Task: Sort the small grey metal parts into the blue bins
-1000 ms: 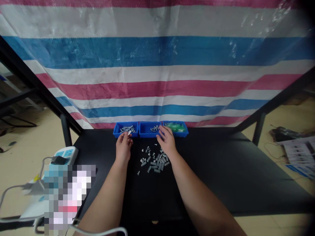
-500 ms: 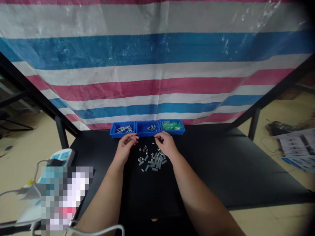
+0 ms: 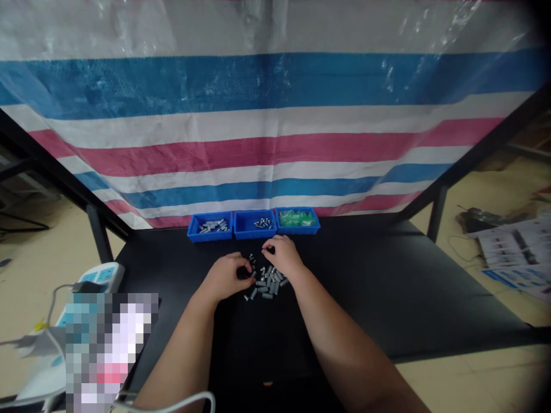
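My left hand (image 3: 231, 275) is at the left edge of a pile of grey cylindrical standoffs (image 3: 270, 284) on the black table. Its thumb and fingers are curved and apart, with small parts between and beside them. Just beyond the pile, my right hand (image 3: 280, 253) has its thumb and fingertips pinched together, low over the table, where a lone screw lay. The fingertips largely hide that screw. Several small silver screws (image 3: 252, 258) lie loose between the two hands, near the standoffs.
Three blue bins stand in a row at the back: one with metal standoffs (image 3: 214, 226), one with screws (image 3: 262, 223), one with green plastic pieces (image 3: 297, 218). A striped tarp (image 3: 275, 149) hangs behind. A power strip (image 3: 101, 281) with cables lies at left, beside a pixelated object (image 3: 114, 350).
My left hand has come down from near the bins to the pile's left side. My right hand has moved slightly nearer and closed over the lone screw. The view has shifted a little.
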{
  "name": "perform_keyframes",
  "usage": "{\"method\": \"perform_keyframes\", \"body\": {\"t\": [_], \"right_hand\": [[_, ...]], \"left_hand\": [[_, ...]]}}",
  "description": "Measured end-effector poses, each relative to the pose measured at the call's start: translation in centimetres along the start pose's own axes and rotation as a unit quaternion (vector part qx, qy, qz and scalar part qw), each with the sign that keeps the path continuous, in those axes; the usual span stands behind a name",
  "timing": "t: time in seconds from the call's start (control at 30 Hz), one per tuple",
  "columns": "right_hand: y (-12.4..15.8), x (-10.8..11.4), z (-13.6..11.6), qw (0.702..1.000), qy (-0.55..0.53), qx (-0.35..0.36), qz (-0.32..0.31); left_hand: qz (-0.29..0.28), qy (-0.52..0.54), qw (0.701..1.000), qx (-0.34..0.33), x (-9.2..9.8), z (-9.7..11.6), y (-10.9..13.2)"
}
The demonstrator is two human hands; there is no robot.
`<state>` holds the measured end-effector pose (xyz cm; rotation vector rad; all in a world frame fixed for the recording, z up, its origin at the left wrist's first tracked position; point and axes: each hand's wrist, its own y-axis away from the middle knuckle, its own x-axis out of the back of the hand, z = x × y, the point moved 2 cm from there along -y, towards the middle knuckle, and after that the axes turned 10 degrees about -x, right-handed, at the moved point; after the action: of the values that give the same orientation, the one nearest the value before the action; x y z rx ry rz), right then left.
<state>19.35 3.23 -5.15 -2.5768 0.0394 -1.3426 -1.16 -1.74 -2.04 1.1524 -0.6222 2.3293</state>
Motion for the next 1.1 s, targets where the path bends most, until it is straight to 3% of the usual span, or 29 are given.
{"method": "perform_keyframes", "body": {"t": [0.23,0.37,0.47,0.67,0.87,1.0,1.1], "right_hand": [[0.0,0.6,-0.3,0.996,-0.065,0.033,0.052],[0.0,1.0,-0.3,0.986,-0.144,0.016,0.079],[-0.1,1.0,-0.2,0.977,-0.196,-0.003,0.083],[-0.5,0.1,0.0,0.965,-0.255,-0.024,0.063],[-1.4,-1.0,-0.3,0.927,-0.371,0.017,0.056],[-1.0,-0.3,-0.8,0.945,-0.314,0.071,0.053],[-0.4,0.8,-1.0,0.961,-0.258,0.068,0.073]], "left_hand": [[-0.01,-0.017,1.0,0.019,-0.9,0.4,-0.3],[0.047,0.015,0.999,-0.003,-0.3,0.6,-0.2],[0.117,0.095,0.988,0.026,-0.1,0.0,-0.2],[0.295,0.294,0.902,0.113,-0.7,-3.1,-0.7],[0.389,0.41,0.808,0.166,-1.0,-4.9,-1.2],[0.452,0.429,0.764,0.167,-0.7,-5.4,-1.0],[0.507,0.435,0.723,0.177,-0.5,-5.9,-0.9]]}}
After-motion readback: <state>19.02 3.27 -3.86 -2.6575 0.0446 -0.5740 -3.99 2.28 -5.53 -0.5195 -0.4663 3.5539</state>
